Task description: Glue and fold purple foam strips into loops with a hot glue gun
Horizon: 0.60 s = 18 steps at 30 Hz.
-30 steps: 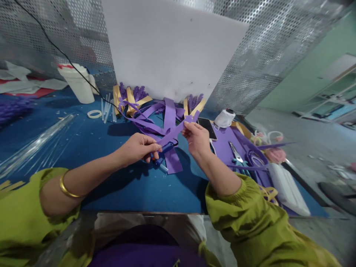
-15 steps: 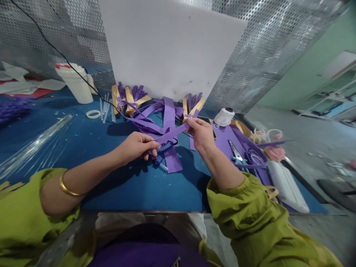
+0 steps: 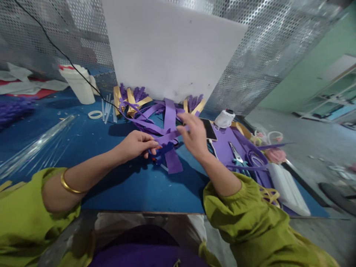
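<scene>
A purple ribbon [image 3: 169, 136] is pinched between thumb and fingers of my left hand [image 3: 139, 144], stretching rightward to my right hand. My right hand [image 3: 196, 135], slightly blurred, has its fingers apart over the ribbon's right end; whether they touch it I cannot tell. Just beneath the ribbon lies a blue glue gun [image 3: 159, 157] with a clear glue stick at its lower end, partly hidden by my left fingers. More purple strips cross behind, one wide strip [image 3: 174, 163] running down under the gun. A gold-wrapped lavender bunch [image 3: 193, 104] stands beyond my right hand.
At back left are more lavender bunches [image 3: 133, 98], glue sticks [image 3: 107, 109], a tape ring [image 3: 95, 114] and a white container [image 3: 79, 84]. Rightward lie a phone [image 3: 208, 129] with a cable, scissors [image 3: 236, 154], a thread spool [image 3: 224, 118] and a white packet [image 3: 289, 189]. A white board [image 3: 172, 48] stands behind.
My right hand has let its pinch on the ribbon's right end go, its fingers spreading and shifting slightly left. The phone shows more now. My left hand keeps its hold almost unmoved.
</scene>
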### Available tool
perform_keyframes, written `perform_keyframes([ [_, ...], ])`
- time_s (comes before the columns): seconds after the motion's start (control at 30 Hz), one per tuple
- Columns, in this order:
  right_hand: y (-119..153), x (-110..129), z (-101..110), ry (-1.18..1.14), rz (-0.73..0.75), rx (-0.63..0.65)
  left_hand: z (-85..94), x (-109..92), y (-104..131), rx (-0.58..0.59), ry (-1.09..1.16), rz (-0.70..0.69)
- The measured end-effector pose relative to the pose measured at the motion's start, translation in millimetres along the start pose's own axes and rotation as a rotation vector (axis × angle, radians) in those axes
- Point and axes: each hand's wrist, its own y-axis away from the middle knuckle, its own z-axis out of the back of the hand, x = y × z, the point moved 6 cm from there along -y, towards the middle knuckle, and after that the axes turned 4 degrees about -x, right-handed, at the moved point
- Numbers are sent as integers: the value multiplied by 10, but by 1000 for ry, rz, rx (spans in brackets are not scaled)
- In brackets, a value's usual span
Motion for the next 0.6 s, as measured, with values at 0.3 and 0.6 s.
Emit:
perform_keyframes([
  [0.3,45,93,-146,-65,-64,387,-25,-39,9,114,21,34],
  [0.6,-129,-286,92,268,-110,381,377,-19,-166,123,-79,34],
])
